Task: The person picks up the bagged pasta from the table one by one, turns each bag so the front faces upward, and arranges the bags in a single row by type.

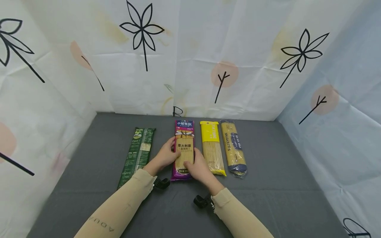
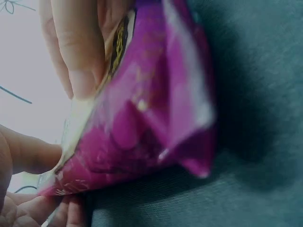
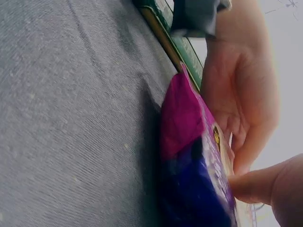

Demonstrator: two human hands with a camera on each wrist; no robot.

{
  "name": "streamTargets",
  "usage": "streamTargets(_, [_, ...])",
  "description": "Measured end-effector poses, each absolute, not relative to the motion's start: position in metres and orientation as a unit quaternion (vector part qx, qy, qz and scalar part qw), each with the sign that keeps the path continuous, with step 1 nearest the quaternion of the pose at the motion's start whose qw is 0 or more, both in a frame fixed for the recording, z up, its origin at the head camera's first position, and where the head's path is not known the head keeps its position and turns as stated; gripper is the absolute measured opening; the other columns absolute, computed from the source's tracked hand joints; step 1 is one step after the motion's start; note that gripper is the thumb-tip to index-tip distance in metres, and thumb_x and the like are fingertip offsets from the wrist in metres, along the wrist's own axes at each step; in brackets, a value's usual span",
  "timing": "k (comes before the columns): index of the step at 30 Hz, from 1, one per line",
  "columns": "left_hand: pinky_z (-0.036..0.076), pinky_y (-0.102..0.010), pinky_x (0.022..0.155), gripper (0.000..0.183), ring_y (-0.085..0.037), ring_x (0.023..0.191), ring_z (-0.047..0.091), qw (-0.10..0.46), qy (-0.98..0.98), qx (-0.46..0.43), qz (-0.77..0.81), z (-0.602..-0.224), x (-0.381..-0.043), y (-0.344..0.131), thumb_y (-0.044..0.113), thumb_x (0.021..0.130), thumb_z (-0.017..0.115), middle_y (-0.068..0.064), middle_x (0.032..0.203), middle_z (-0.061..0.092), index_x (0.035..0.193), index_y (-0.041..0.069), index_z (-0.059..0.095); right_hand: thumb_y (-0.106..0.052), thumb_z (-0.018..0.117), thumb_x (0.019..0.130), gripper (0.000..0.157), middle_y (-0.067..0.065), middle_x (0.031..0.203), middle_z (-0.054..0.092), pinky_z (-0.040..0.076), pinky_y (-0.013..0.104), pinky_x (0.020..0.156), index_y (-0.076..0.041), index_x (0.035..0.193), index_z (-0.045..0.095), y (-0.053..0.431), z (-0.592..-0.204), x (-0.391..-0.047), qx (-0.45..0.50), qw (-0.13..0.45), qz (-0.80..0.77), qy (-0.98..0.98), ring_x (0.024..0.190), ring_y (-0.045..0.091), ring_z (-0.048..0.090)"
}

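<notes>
A purple pack of pasta (image 1: 185, 142) with a clear front lies between my two hands on the grey cloth. On its left edge my left hand (image 1: 165, 155) grips it, thumb over the front and fingers at the side. My right hand (image 1: 201, 166) holds the lower right edge the same way, its thumb on the front. In the left wrist view the pack's purple end (image 2: 142, 104) stands slightly off the cloth, with a shadow beneath. The right wrist view shows the pack's purple and blue side (image 3: 184, 137) close up, and the left hand (image 3: 246, 90) beyond it.
Left of the hands lies a green pasta pack (image 1: 138, 153). To the right are a yellow-topped noodle pack (image 1: 212, 145) and a spaghetti pack with a blue label (image 1: 233, 147). A patterned white curtain (image 1: 196, 39) closes off the back and sides of the grey table (image 1: 268, 172).
</notes>
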State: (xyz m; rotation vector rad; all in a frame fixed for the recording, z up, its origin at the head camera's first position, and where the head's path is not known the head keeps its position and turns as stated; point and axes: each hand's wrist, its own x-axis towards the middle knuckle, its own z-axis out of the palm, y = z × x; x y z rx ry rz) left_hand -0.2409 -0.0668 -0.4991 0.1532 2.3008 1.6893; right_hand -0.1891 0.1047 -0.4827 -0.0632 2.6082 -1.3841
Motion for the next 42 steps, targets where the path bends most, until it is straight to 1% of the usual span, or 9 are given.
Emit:
streamTargets(4, [0.051,-0.039,0.084,0.08,-0.024,0.107,0.056,0.169,0.805,0.062,0.565,-0.502,-0.23,-0.071,0.01,0.092,0.065,-0.009,0.15,0.037,0.155,0.013,0.016,-0.021,0.068,0.091,0.077,0.02,0.127,0.049,0.047,0.046,0.093,0.002,0.148,0.022,0.109,-0.485,-0.193,-0.018,0.123,-0.499,0.857,0.106,0.028,0.055])
streamTargets(7, [0.052,-0.037,0.08,0.08,-0.022,0.101,0.058,0.184,0.8,0.063,0.567,-0.506,-0.225,-0.073,0.012,0.093,0.065,-0.008,0.15,0.036,0.155,0.014,0.015,-0.019,0.069,0.09,0.075,0.017,0.12,0.052,0.049,0.042,0.088,-0.001,0.147,0.024,0.111,-0.483,-0.194,-0.014,0.137,-0.515,0.846,0.098,0.024,0.057])
streamTargets(14, [0.052,-0.039,0.082,0.08,-0.026,0.107,0.056,0.181,0.802,0.061,0.566,-0.503,-0.224,-0.076,0.013,0.095,0.064,-0.011,0.155,0.028,0.155,0.014,0.011,-0.02,0.07,0.09,0.076,0.017,0.115,0.052,0.05,0.04,0.084,-0.004,0.147,0.022,0.111,-0.482,-0.2,-0.015,0.152,-0.522,0.839,0.093,0.024,0.058])
streamTargets(18, [0.051,-0.039,0.083,0.08,-0.025,0.106,0.057,0.176,0.799,0.057,0.573,-0.504,-0.229,-0.078,0.013,0.094,0.065,-0.01,0.154,0.029,0.155,0.015,0.014,-0.02,0.069,0.091,0.076,0.018,0.116,0.052,0.05,0.04,0.084,-0.004,0.147,0.022,0.111,-0.482,-0.203,-0.021,0.151,-0.523,0.839,0.093,0.025,0.058])
streamTargets(22, [0.052,-0.039,0.083,0.08,-0.024,0.104,0.058,0.185,0.791,0.067,0.579,-0.507,-0.23,-0.077,0.013,0.094,0.065,-0.011,0.154,0.029,0.155,0.015,0.013,-0.02,0.07,0.09,0.076,0.018,0.116,0.052,0.05,0.041,0.085,-0.004,0.147,0.021,0.112,-0.482,-0.203,-0.016,0.152,-0.525,0.838,0.094,0.024,0.058])
streamTargets(26, [0.052,-0.038,0.083,0.081,-0.023,0.105,0.059,0.201,0.788,0.067,0.578,-0.506,-0.227,-0.078,0.015,0.094,0.065,-0.011,0.154,0.028,0.155,0.015,0.012,-0.019,0.07,0.09,0.079,0.018,0.115,0.052,0.05,0.041,0.084,-0.002,0.148,0.019,0.112,-0.483,-0.201,-0.014,0.164,-0.528,0.833,0.093,0.024,0.059])
streamTargets(31, [0.052,-0.039,0.082,0.079,-0.024,0.104,0.059,0.196,0.794,0.059,0.572,-0.501,-0.223,-0.081,0.013,0.094,0.064,-0.011,0.153,0.03,0.155,0.015,0.014,-0.02,0.069,0.091,0.08,0.018,0.117,0.052,0.05,0.039,0.083,-0.003,0.149,0.016,0.11,-0.484,-0.199,-0.024,0.175,-0.537,0.825,0.093,0.024,0.059])
streamTargets(36, [0.052,-0.039,0.082,0.08,-0.025,0.107,0.059,0.201,0.792,0.065,0.573,-0.498,-0.222,-0.081,0.013,0.094,0.064,-0.011,0.153,0.028,0.155,0.015,0.012,-0.018,0.069,0.091,0.079,0.018,0.115,0.052,0.051,0.039,0.081,-0.003,0.149,0.016,0.111,-0.481,-0.198,-0.025,0.17,-0.535,0.827,0.093,0.024,0.06])
streamTargets(42, [0.052,-0.039,0.082,0.08,-0.026,0.107,0.059,0.203,0.79,0.066,0.574,-0.503,-0.224,-0.08,0.015,0.095,0.064,-0.012,0.152,0.03,0.155,0.015,0.012,-0.019,0.067,0.092,0.078,0.019,0.116,0.052,0.051,0.038,0.079,-0.002,0.149,0.017,0.111,-0.479,-0.199,-0.028,0.17,-0.525,0.834,0.093,0.024,0.06])
